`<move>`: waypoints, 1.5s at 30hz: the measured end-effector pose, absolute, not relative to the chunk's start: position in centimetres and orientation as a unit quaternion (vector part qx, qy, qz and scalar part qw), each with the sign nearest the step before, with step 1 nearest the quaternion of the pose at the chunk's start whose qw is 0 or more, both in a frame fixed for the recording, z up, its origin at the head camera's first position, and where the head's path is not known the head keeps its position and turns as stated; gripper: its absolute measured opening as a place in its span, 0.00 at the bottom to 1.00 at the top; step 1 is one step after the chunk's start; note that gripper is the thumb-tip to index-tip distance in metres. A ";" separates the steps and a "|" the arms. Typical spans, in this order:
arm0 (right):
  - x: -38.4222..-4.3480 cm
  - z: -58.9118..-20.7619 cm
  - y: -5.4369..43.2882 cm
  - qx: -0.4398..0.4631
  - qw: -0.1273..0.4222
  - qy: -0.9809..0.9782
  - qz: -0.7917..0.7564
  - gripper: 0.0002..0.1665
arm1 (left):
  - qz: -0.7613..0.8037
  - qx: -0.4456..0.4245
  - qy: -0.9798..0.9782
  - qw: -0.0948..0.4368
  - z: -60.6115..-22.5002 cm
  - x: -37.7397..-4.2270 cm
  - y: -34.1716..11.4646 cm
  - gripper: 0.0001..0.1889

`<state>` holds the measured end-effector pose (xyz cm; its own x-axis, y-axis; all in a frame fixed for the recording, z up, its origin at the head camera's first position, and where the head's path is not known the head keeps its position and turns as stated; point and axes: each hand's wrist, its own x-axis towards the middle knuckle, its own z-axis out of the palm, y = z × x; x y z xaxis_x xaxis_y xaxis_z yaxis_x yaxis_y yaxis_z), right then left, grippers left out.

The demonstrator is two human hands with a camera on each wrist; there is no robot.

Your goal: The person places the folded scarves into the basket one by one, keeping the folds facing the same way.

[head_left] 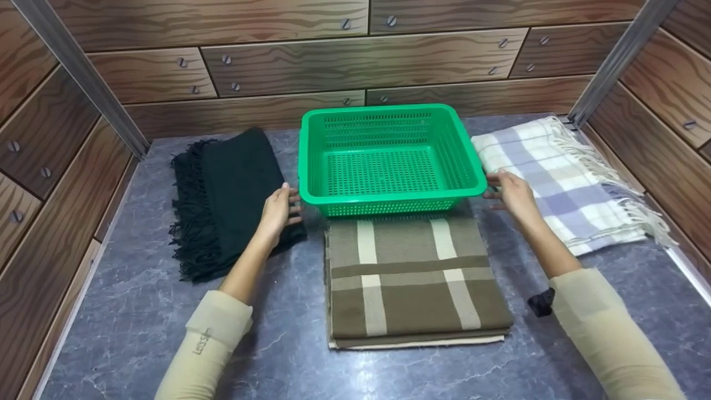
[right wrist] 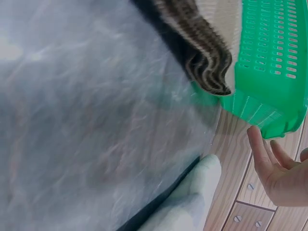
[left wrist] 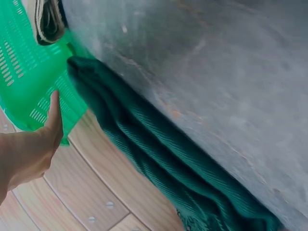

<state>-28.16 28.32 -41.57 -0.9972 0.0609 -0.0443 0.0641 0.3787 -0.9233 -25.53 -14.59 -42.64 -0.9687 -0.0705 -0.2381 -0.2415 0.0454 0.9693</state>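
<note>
A green perforated plastic basket (head_left: 389,199) stands at the back middle, with nothing inside. My left hand (head_left: 276,214) is at its left side, fingers extended and thumb up; the left wrist view shows that hand (left wrist: 31,151) beside the basket wall (left wrist: 29,98). At the basket's right side is my right hand (head_left: 514,197), its fingers loosely spread. In the right wrist view its fingertips reach the basket's edge (right wrist: 288,106); whether they touch is unclear. Directly in front of the basket lies a folded brown checked cloth (head_left: 411,305) with cream stripes.
A folded black fringed shawl (head_left: 239,194) lies left of the basket, near my left hand. Right of it, a folded white and lavender plaid shawl (head_left: 561,183) has its fringe toward the wall. Wood-patterned panels (head_left: 355,61) enclose the grey marbled surface (head_left: 289,361) on three sides.
</note>
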 end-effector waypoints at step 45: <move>-25.2 -45.0 27.0 -0.032 0.150 0.922 -0.355 0.39 | 0.579 -0.103 0.778 0.222 -45.0 -21.5 -10.2 0.24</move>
<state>-25.16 27.04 -44.96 -0.9529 -0.1657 -0.2541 0.0471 0.7466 -0.6637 -21.52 -10.19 -44.98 -0.8807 0.0967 -0.4637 -0.4166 0.3075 0.8555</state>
